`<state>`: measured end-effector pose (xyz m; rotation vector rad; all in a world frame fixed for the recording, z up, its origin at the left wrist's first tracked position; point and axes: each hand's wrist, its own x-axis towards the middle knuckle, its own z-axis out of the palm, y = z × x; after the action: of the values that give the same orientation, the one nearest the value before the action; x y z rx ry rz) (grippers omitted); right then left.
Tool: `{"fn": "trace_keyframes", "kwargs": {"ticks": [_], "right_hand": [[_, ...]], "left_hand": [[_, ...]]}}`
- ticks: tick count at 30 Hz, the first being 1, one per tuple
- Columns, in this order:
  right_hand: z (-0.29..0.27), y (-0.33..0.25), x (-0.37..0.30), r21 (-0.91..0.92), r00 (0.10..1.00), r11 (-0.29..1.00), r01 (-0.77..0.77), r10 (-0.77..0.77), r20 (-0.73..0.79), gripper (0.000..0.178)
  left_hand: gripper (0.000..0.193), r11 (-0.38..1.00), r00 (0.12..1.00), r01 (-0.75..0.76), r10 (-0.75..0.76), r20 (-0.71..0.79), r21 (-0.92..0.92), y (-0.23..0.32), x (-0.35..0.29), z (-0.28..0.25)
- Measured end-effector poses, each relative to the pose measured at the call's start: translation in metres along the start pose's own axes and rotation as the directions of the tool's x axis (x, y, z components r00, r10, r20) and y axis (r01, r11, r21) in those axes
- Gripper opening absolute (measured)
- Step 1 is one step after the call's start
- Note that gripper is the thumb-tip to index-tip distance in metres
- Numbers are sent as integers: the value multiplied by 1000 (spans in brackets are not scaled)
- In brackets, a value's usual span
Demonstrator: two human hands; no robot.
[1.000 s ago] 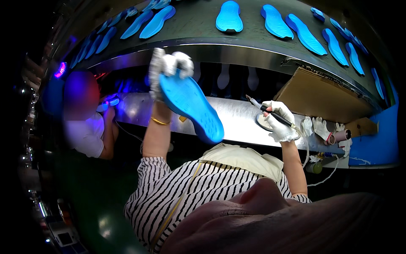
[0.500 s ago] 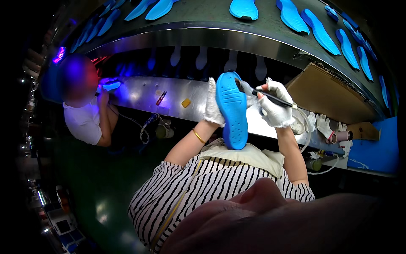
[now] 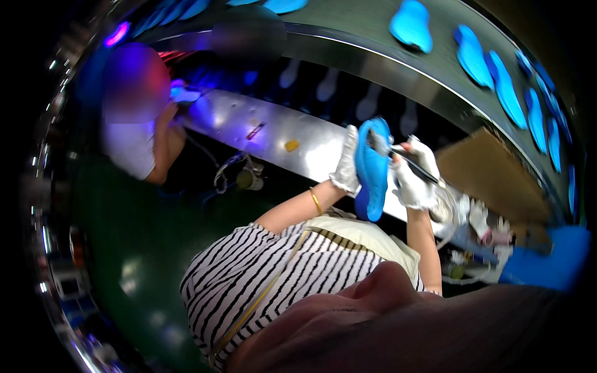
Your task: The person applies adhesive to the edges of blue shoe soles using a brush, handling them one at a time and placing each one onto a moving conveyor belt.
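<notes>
My left hand (image 3: 347,163), in a white glove, grips a blue shoe sole (image 3: 372,177) along its left side and holds it upright over the metal bench (image 3: 311,133). In my right hand (image 3: 415,180), gloved with the fingertips bare, is a brush with a black handle (image 3: 424,172). Its pale bristles (image 3: 379,144) lie against the sole's upper end. From the handle's rear a white hose or cord (image 3: 457,217) curves down. The fingers of my left hand are partly hidden behind the sole.
A belt (image 3: 348,18) carrying several blue soles (image 3: 410,26) runs along the far side. Cardboard (image 3: 491,174) leans at the right, near spare gloves (image 3: 479,219) and a blue bin (image 3: 547,258). A yellow block (image 3: 291,145) and a red-handled tool (image 3: 255,130) lie on the bench. A co-worker (image 3: 134,140) sits at left.
The view has swung, so the bench and belt now slant down to the right. The sole has turned on its long axis, and the brush has moved onto its upper end.
</notes>
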<state>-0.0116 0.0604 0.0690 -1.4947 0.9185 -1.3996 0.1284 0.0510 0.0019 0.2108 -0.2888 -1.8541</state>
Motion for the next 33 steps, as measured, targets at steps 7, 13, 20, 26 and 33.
{"fn": "trace_keyframes", "kwargs": {"ticks": [7, 13, 20, 26, 33], "right_hand": [[11, 6, -14, -66, 951, 972, 224, -203, 233, 16], [13, 12, -7, -152, 942, 945, 290, -253, 223, 14], [-1, 4, -15, -90, 867, 996, 3, 42, 497, 17], [-19, 19, -24, 82, 971, 995, -60, 39, 237, 14], [-1, 27, -12, 238, 939, 951, -197, 114, 325, 17]], "left_hand": [[92, 999, 999, 16, -15, -30, 31, 18, -3, 15], [89, 987, 987, 153, -155, -44, -53, 35, 4, -31], [81, 979, 980, 185, -178, -90, 81, 69, -43, 32], [85, 967, 951, 46, 35, -307, 252, 48, -62, 21], [94, 944, 940, -48, 153, -304, 327, 45, -37, 16]]}}
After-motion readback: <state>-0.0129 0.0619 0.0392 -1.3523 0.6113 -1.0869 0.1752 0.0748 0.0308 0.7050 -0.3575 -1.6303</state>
